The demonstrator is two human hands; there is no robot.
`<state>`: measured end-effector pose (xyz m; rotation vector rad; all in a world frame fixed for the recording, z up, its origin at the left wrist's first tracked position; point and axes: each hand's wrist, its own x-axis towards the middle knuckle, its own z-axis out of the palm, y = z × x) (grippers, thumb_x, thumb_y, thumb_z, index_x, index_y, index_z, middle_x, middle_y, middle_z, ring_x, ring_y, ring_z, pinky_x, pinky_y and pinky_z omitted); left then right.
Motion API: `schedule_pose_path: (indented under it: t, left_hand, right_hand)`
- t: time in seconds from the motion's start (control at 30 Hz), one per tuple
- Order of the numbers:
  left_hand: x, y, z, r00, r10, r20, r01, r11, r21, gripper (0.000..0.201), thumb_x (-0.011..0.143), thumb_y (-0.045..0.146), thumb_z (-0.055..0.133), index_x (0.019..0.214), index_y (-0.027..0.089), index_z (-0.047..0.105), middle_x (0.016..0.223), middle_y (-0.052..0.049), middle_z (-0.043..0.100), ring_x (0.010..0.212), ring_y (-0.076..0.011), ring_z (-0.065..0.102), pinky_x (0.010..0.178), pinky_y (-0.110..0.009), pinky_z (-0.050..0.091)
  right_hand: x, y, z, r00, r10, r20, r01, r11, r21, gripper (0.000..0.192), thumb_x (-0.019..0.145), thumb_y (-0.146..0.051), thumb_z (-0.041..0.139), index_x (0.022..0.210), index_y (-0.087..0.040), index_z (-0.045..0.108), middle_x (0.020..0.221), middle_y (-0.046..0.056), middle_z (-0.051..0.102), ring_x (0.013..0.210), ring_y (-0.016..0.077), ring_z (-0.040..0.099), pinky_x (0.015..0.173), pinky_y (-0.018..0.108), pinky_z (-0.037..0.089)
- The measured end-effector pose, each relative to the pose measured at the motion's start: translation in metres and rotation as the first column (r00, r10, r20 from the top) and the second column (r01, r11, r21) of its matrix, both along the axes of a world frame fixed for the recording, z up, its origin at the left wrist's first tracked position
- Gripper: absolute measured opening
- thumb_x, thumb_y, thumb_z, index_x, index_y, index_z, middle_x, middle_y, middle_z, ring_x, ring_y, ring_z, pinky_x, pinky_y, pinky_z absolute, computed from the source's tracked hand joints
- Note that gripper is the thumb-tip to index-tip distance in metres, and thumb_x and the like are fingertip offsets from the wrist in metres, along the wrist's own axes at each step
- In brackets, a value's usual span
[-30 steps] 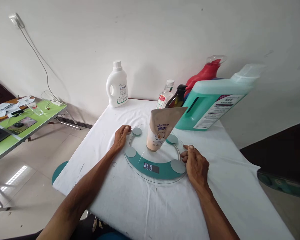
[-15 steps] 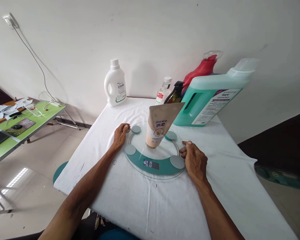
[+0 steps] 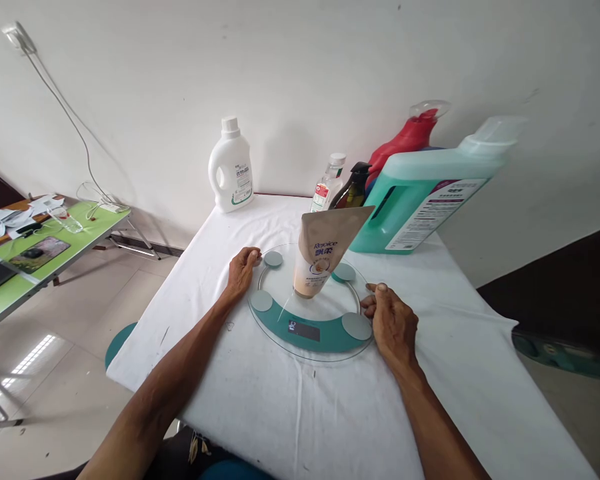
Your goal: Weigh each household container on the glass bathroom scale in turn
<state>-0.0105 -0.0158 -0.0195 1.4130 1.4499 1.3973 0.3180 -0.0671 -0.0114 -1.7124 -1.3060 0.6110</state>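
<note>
A round glass bathroom scale [image 3: 305, 333] with a green band lies on the white cloth. A beige Rejoice tube [image 3: 317, 257] stands upright on its cap on the glass, its wide end flaring up to the right. The scale's small dark display shows only little marks at its left end. My left hand [image 3: 243, 270] is closed at the left rim of the scale, thumb forward and fingers curled. At the right rim, my right hand [image 3: 393, 320] pinches the glass edge, with fingertips partly seen under the glass.
Behind stand a white jug [image 3: 231, 167], a small clear bottle [image 3: 329, 183], a dark pump bottle [image 3: 353, 189], a red bottle [image 3: 405, 143] and a large green jug [image 3: 425, 200]. A green table [image 3: 97, 223] with papers and a mouse stands at left. The white-covered table [image 3: 350, 413] ends at my lap.
The "LO" characters on the scale's display have gone out, leaving small marks at its left. My hands and the tube hold their places; the view shifts slightly.
</note>
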Motion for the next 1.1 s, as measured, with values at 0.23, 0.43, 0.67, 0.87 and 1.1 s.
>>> schedule_pose_path:
  t: [0.23,0.43,0.67,0.87,1.1]
  left_hand:
    - [0.0024,-0.0020,0.0029,1.000,-0.001,0.023,0.001,1.000,0.003,0.039,0.106,0.058,0.060,0.107,0.022,0.074,0.114,-0.012,0.083,0.113,-0.0281,0.080,0.104,-0.043,0.062]
    - [0.0022,-0.0017,0.0032,1.000,-0.008,0.024,0.008,1.000,0.007,0.039,0.106,0.057,0.061,0.108,0.021,0.074,0.114,-0.012,0.083,0.112,-0.0281,0.080,0.104,-0.043,0.063]
    - [0.0012,-0.0008,0.0024,1.000,0.002,0.006,-0.002,1.000,-0.021,0.036,0.107,0.052,0.060,0.111,0.020,0.075,0.114,-0.012,0.085,0.106,-0.0266,0.081,0.104,-0.043,0.063]
    - [0.0003,-0.0011,0.0020,1.000,-0.007,-0.011,0.007,1.000,-0.009,0.036,0.105,0.052,0.060,0.112,0.020,0.075,0.114,-0.013,0.085,0.108,-0.0279,0.081,0.104,-0.044,0.062]
    - [0.0011,-0.0038,0.0019,1.000,-0.001,-0.009,0.001,1.000,-0.013,0.050,0.101,0.067,0.063,0.113,0.021,0.075,0.112,-0.013,0.084,0.104,-0.0297,0.082,0.101,-0.046,0.064]
  right_hand:
    - [-0.0003,-0.0014,0.0012,1.000,0.002,-0.009,-0.002,1.000,-0.024,0.092,0.094,-0.096,0.021,0.106,-0.021,0.074,0.080,0.011,0.077,0.072,0.0292,0.069,0.085,0.046,0.054]
    - [-0.0003,0.0000,-0.0012,1.000,-0.010,-0.012,0.010,1.000,0.004,0.091,0.096,-0.095,0.023,0.103,-0.022,0.075,0.077,0.010,0.076,0.070,0.0284,0.069,0.083,0.046,0.055]
    - [0.0011,-0.0003,-0.0032,1.000,0.002,0.003,-0.002,1.000,0.027,0.094,0.096,-0.098,0.021,0.103,-0.022,0.076,0.078,0.011,0.077,0.071,0.0289,0.069,0.084,0.046,0.055]
    - [-0.0002,-0.0014,-0.0005,1.000,0.003,-0.012,-0.003,1.000,0.007,0.099,0.095,-0.100,0.019,0.105,-0.020,0.076,0.079,0.010,0.076,0.072,0.0288,0.069,0.082,0.045,0.055]
    - [0.0019,0.0000,-0.0009,1.000,0.010,-0.020,-0.009,0.999,0.045,0.098,0.093,-0.103,0.021,0.101,-0.022,0.076,0.073,0.009,0.075,0.067,0.0285,0.068,0.079,0.044,0.056]
